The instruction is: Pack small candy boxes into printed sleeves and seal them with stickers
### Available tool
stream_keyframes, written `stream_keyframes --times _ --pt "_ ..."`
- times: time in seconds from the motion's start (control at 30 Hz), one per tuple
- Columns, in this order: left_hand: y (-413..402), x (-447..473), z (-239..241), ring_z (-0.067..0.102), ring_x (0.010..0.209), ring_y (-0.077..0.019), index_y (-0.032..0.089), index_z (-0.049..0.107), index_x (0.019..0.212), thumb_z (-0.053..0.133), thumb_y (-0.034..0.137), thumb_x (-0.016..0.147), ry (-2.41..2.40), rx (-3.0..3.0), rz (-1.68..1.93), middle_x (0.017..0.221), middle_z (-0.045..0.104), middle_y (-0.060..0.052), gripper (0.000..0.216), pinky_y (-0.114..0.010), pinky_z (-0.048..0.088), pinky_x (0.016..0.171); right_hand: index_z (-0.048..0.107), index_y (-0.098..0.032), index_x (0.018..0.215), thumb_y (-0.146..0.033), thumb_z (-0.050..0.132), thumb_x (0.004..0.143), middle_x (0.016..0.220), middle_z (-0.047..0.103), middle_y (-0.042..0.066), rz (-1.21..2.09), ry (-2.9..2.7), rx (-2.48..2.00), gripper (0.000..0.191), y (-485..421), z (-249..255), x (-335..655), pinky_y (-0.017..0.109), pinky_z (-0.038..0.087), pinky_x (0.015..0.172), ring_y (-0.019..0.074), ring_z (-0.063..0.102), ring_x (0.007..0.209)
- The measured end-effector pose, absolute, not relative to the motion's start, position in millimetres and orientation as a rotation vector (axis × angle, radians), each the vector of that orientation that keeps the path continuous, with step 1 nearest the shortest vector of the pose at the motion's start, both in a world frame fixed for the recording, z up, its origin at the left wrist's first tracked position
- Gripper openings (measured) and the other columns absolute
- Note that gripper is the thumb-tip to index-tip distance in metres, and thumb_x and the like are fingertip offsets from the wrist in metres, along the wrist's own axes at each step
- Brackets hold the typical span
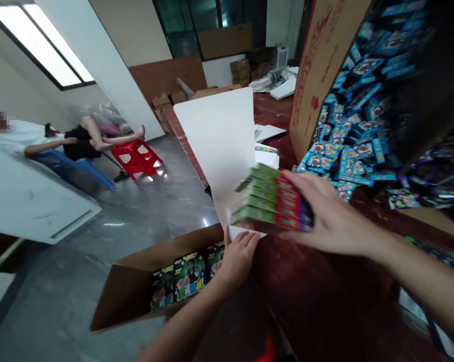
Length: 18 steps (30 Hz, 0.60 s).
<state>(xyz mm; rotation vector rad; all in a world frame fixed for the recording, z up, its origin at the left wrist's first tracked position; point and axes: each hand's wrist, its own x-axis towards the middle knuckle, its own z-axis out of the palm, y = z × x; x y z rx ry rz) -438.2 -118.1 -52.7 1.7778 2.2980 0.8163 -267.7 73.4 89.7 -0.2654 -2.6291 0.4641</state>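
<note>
My right hand (pixel 325 213) grips a stack of small boxes (pixel 272 198), green along the side and red and purple at the near end. It holds the stack tilted, against or just in front of a white cardboard box (pixel 221 141) whose tall panel stands up. My left hand (pixel 241 254) has its fingers closed over the lower white edge of that box, below the stack. How far the stack sits inside the white box is unclear, since the area is blurred.
A brown carton (pixel 126 286) at lower left holds dark printed boxes (pixel 191 274). On the right, a large carton (pixel 319 65) contains many small blue boxes (pixel 340 146), with purple ones (pixel 430 176) beside it. A person (pixel 78 146) reclines near a red stool (pixel 136 158).
</note>
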Motion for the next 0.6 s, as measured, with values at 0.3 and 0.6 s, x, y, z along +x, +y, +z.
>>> stream_keyframes --times 0.3,0.6 --pt "-143 -438 -72 0.072 0.101 -0.0175 0.032 0.067 0.124 0.048 0.009 0.098 2.485 1.844 0.795 0.111 0.078 0.0 0.04 -0.059 -0.018 0.12 0.034 -0.013 0.155 -0.062 0.081 0.066 0.147 0.047 0.023 0.504 -2.989 0.012 0.112 123 19 -440 0.057 0.038 0.111 0.0407 0.046 0.133" --pt "-133 -449 -61 0.072 0.103 -0.022 0.027 0.072 0.117 0.05 0.018 0.098 2.454 1.871 0.678 0.113 0.078 -0.005 0.03 -0.061 -0.012 0.121 0.023 -0.012 0.159 -0.031 0.075 0.078 0.167 0.019 0.02 0.251 -3.04 -0.363 0.099 77 -4 -439 0.067 0.011 0.121 0.0415 0.016 0.153"
